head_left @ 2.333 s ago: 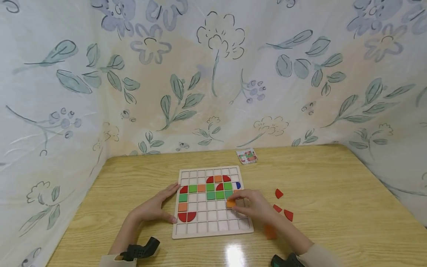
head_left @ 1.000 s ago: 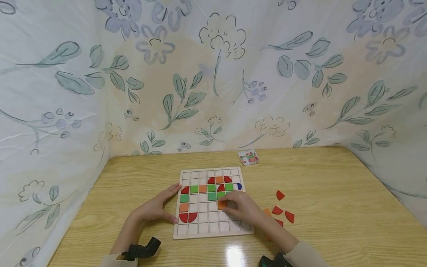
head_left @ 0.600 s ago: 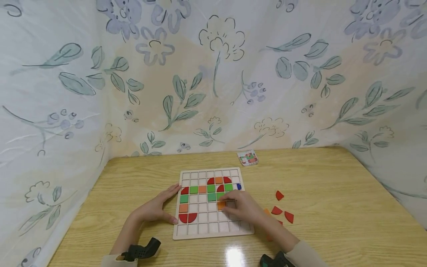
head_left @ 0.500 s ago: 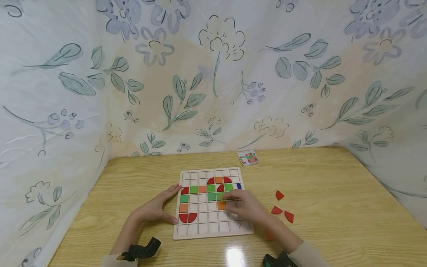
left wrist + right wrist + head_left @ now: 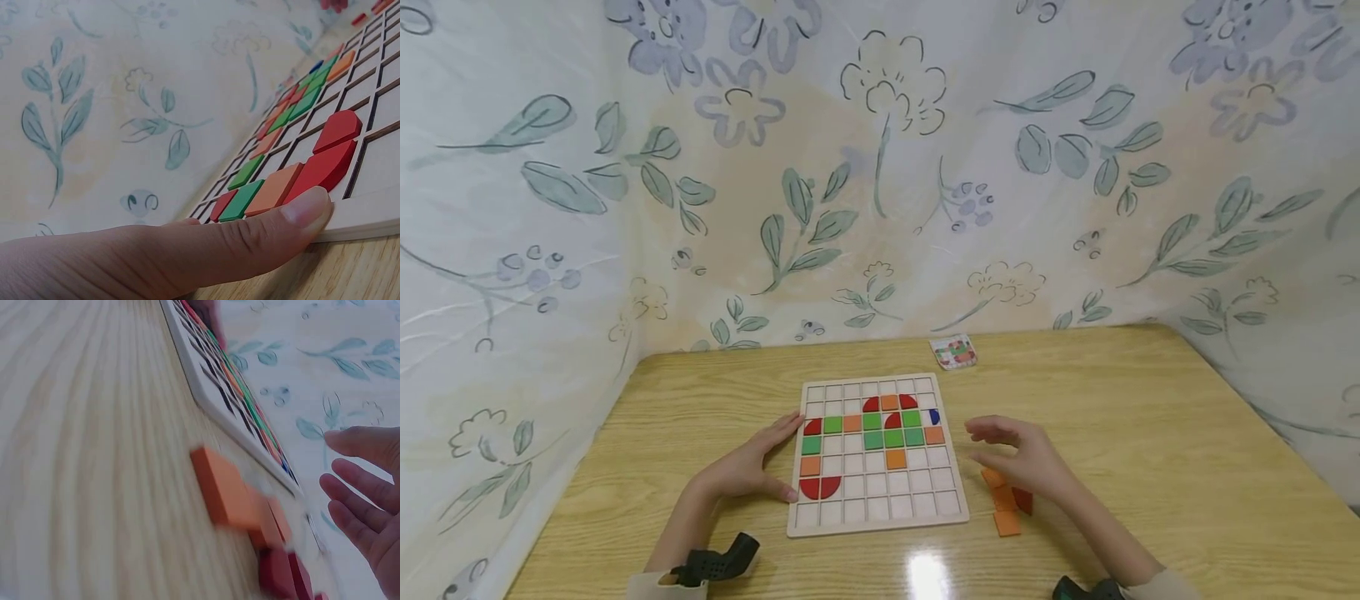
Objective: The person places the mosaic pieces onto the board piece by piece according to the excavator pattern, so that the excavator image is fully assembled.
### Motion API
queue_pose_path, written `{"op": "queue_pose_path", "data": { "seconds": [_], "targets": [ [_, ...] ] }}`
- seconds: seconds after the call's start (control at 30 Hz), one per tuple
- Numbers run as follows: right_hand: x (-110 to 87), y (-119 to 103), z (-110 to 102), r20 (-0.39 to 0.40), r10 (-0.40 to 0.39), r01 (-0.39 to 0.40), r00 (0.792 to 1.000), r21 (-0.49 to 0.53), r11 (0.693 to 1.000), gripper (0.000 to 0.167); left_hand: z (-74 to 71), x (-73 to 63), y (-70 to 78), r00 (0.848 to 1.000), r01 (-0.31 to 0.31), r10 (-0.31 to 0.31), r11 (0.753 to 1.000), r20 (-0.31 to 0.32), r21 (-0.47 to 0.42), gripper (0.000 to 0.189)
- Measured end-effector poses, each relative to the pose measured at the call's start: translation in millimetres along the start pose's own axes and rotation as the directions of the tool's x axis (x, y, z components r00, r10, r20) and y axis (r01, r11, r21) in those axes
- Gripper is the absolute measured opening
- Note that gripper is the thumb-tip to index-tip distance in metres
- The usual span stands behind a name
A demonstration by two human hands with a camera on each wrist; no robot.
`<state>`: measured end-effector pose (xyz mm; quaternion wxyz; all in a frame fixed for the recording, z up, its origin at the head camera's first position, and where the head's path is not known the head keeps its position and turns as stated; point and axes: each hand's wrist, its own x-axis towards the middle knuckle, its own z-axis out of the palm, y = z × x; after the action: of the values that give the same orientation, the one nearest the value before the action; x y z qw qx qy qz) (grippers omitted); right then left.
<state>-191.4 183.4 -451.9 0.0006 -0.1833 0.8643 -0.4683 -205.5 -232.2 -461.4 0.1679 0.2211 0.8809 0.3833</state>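
Note:
A pale wooden grid board (image 5: pixel 880 504) lies on the table, partly filled with green, orange and red tiles. My left hand (image 5: pixel 748 465) rests along its left edge with fingers extended; in the left wrist view the thumb (image 5: pixel 250 237) touches the rim beside a red quarter-round tile (image 5: pixel 322 169). An orange square tile (image 5: pixel 896 459) sits in a cell below the green ones. Right of the board, my right hand (image 5: pixel 1026 458) is over loose tiles, its fingers parted and holding nothing. Beneath it are orange tiles (image 5: pixel 1007 523) and a red piece (image 5: pixel 1022 500), partly hidden.
A small printed pattern card (image 5: pixel 954 352) lies behind the board near the wall. One blue piece (image 5: pixel 934 417) sits at the board's right side. Floral cloth (image 5: pixel 880 167) hangs around the back and sides of the wooden table (image 5: pixel 1150 467).
My right hand has let go of the orange tile, left in its cell, and moved right off the board to above the loose pieces. My left hand stays at the board's edge.

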Motion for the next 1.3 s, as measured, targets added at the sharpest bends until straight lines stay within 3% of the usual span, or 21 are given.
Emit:
{"op": "queue_pose_path", "data": {
  "seconds": [0.13,0.3,0.43,0.73,1.1,1.3],
  "targets": [
    [-7.6,6.4,-12.0,0.017,-0.028,0.028,0.999,-0.027,0.999,0.034,-0.5,-0.2,-1.8,1.000,0.000,0.000,1.000,-0.003,0.002,0.105],
    [-13.9,15.5,-19.3,0.106,-0.129,0.133,0.986,-0.040,0.990,0.034,-0.4,-0.4,-3.7,1.000,0.011,-0.011,1.000,-0.006,-0.003,0.105],
    [-16.5,19.6,-19.4,0.157,-0.151,0.162,0.976,-0.062,0.985,0.034,0.4,-0.6,-4.6,1.000,0.014,-0.014,1.000,-0.004,-0.006,0.106],
    [-18.3,24.6,-18.3,0.204,-0.093,0.123,0.975,-0.138,0.983,0.038,0.8,-0.9,-4.7,1.000,0.007,-0.007,1.000,-0.005,-0.012,0.107],
    [-18.9,24.0,-20.7,0.253,-0.046,0.081,0.966,-0.130,0.988,0.036,3.0,0.1,-5.4,1.000,-0.004,0.004,1.000,-0.009,-0.001,0.106],
    [-17.1,25.6,-20.7,0.242,-0.031,0.067,0.970,-0.144,0.987,0.035,3.7,0.7,-4.4,1.000,-0.009,0.009,1.000,-0.009,-0.003,0.106]
  ]
}}
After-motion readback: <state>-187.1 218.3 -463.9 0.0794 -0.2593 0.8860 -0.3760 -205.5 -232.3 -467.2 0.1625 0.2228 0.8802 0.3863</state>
